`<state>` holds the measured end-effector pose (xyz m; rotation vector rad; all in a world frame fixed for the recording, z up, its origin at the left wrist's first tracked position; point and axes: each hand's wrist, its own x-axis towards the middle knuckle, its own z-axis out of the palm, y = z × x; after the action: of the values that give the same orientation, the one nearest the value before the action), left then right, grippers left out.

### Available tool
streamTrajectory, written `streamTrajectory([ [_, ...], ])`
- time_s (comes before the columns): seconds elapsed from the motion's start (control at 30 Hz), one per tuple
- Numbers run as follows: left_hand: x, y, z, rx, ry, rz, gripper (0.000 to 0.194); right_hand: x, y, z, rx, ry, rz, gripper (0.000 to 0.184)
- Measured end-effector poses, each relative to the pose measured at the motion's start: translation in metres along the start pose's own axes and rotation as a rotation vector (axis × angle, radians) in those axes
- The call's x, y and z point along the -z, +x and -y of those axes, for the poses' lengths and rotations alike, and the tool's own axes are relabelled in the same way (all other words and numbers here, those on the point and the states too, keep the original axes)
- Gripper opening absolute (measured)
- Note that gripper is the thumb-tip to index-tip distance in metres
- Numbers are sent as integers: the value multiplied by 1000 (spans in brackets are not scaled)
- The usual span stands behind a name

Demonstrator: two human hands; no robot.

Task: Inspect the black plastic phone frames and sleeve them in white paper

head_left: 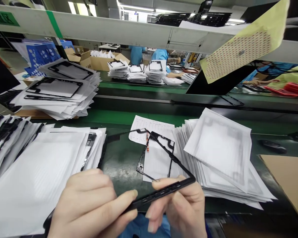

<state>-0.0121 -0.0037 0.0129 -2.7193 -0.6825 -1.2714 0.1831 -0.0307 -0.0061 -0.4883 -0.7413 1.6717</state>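
A thin black rectangular frame [161, 192] is raised and tilted above the bench, pinched between my two hands. My left hand [89, 201] is closed on its near left end, thumb and index finger on the rail. Fingers of my right hand [186, 205] grip the same rail near its right corner. Beyond it, a second black frame [140, 167] lies on a white sheet [155, 162]. A printed form [152, 125] rests just behind, and a small orange-and-white strip [147, 142] is beside the second frame.
Paper-interleaved frames are stacked at left [44, 165], and a tall pile of white sleeves [218, 148] stands at right. Another stack [57, 89] sits farther back. A white beam [129, 31] with a hanging yellow sheet [248, 43] crosses above. Co-workers in blue [160, 54] are behind.
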Motion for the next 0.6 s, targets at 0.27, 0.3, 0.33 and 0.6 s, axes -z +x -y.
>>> streamTrajectory([
  [0.27, -9, -2, 7, 1, -167, -108, 12, 7, -4, -1, 69, -53, 89, 24],
  [0.3, -12, -5, 7, 10, -195, -149, 13, 6, -5, -2, 81, -64, 91, 24],
  [0.33, -14, -8, 6, 21, -217, -193, 15, 6, -6, -3, 96, -79, 90, 24],
  [0.6, -19, -27, -11, 104, -143, -311, 16, 2, -25, -11, 130, -107, 104, 23],
])
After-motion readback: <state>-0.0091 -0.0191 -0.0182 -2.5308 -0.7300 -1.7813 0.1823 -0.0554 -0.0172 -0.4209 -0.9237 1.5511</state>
